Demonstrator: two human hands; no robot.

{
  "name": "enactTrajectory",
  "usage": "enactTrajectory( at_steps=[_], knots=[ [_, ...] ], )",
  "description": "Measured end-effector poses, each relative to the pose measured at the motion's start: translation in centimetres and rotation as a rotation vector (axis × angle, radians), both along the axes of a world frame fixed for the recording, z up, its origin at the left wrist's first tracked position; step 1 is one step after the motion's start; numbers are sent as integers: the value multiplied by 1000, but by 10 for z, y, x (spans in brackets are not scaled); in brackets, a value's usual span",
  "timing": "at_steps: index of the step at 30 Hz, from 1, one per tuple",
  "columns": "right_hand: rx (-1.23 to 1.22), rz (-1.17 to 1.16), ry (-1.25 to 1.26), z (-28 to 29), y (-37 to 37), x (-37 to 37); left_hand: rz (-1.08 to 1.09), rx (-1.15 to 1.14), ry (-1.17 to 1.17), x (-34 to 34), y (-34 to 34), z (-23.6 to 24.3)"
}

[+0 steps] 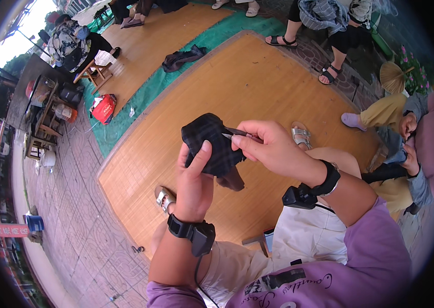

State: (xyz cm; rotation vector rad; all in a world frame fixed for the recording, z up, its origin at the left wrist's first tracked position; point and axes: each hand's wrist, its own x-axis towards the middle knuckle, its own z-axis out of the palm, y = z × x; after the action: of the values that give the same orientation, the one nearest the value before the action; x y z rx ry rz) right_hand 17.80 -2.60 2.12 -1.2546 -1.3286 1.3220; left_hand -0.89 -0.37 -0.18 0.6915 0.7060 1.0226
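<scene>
My left hand (196,172) grips a dark, faintly checked piece of cloth (209,143), bunched up with a rounded top, its thumb pressed on the near side. A brownish flap of fabric (231,179) hangs below the cloth. Between the thumb and fingers of my right hand (263,143) is a slim, dark tool with pointed metal tips (230,134); whether it is tweezers or small snips is hard to make out. Its tips touch or nearly touch the right edge of the cloth. Both hands are held above a tan mat-like board.
Beneath my hands lies the tan board (140,169), beside green sheeting (150,97). On the sheeting are a dark garment (183,57) and a red bag (104,108). Several people sit around; one at the right (407,133) handles cloth. A wooden rack (47,113) stands at the left.
</scene>
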Motion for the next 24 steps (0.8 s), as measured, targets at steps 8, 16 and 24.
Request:
enactTrajectory(
  at_steps=[8,16,24],
  knots=[
    [26,-14,-80,-2,2,-2,-10,-1,-14,2,0,4],
    [-17,-14,-137,-1,1,-1,-29,33,25,1,-1,3],
    [57,-39,-121,-6,2,-1,-22,6,7,3,-1,3]
  ],
)
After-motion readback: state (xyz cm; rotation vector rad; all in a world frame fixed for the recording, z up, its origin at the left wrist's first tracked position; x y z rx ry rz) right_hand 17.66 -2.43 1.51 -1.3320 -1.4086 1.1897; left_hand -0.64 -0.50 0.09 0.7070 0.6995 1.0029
